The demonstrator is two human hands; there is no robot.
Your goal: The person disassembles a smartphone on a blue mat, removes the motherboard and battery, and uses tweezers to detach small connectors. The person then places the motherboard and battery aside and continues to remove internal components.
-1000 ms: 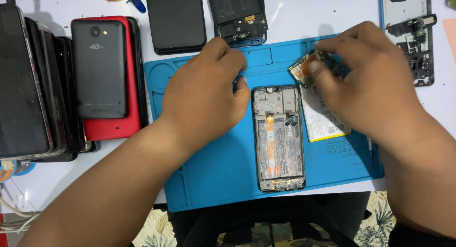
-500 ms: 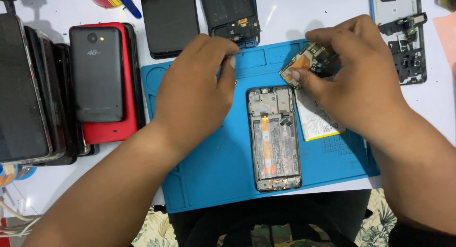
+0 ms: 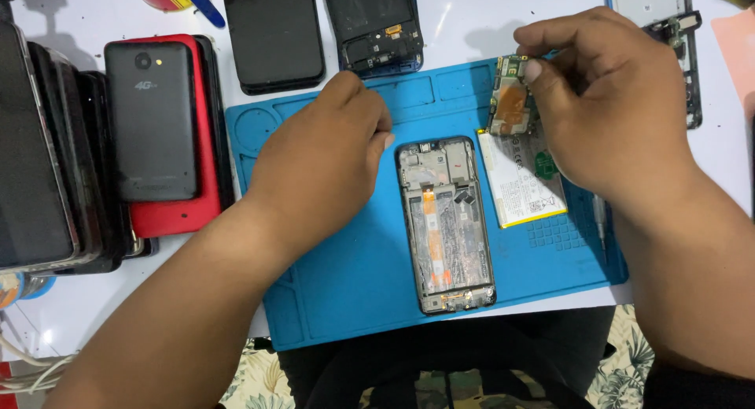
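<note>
Nearest the viewer, an opened phone frame [image 3: 446, 224] lies lengthwise on the blue repair mat [image 3: 346, 299], its back cover off and its inner cavity bare; the battery bay looks empty. Just to its right, lying flat on the mat, is a white battery [image 3: 523, 181] with a yellow lower edge and small green and dark printed marks, partly under the right hand.

The left hand [image 3: 322, 161] rests on the mat beside the frame's upper left corner, fingers curled under into a loose fist; whether it holds anything I cannot tell. The right hand [image 3: 609, 110] is pinched closed on a small circuit board [image 3: 510, 94], green with an orange patch, held upright above the battery's top edge and clear of the frame.

Judging by this, disassembly is well along: battery and board are out, and the frame's smaller parts remain in place.

Farther off on the white worktop [image 3: 464, 20] lie 2 more opened or face-down phones, a dark one [image 3: 271, 35] and a stripped one [image 3: 376, 23]. At left, a grey phone [image 3: 152, 122] sits on a red one [image 3: 177, 212], next to a stack of dark phones [image 3: 47, 149].
</note>
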